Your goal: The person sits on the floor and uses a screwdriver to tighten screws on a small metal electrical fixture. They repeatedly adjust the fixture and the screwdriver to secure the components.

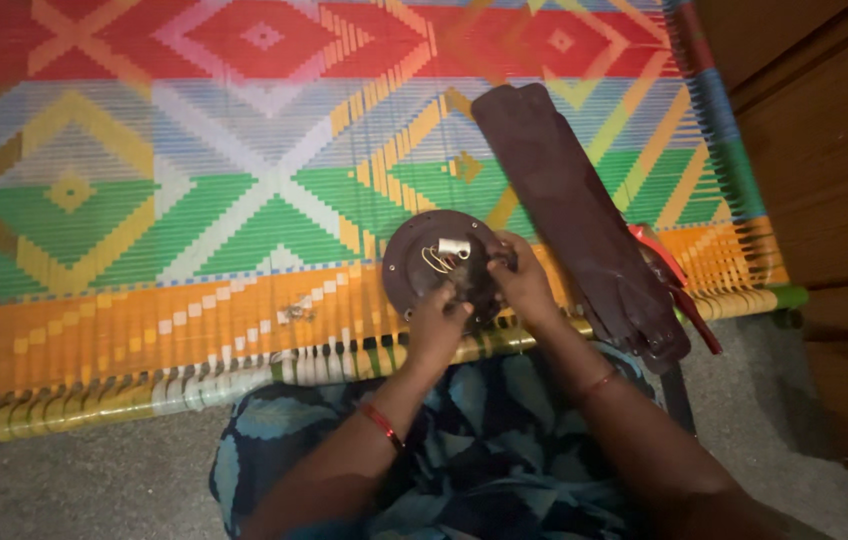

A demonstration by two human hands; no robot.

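Motor: round dark fan motor [441, 265] sits at the woven cot's [144, 220] near edge.
Left hand [436, 322]: fingers grip the motor's lower rim.
Right hand [522, 280]: fingers hold its right side.
Blades: brown fan blades [574, 215] just right of the motor.

Both forearms reach forward from the lap, converging. The left hand [436, 325] is curled, fingers bent inward in a pinching grip. The right hand [522, 280] sits just beside it, fingers flexed, thumb tucked. A band circles each wrist.
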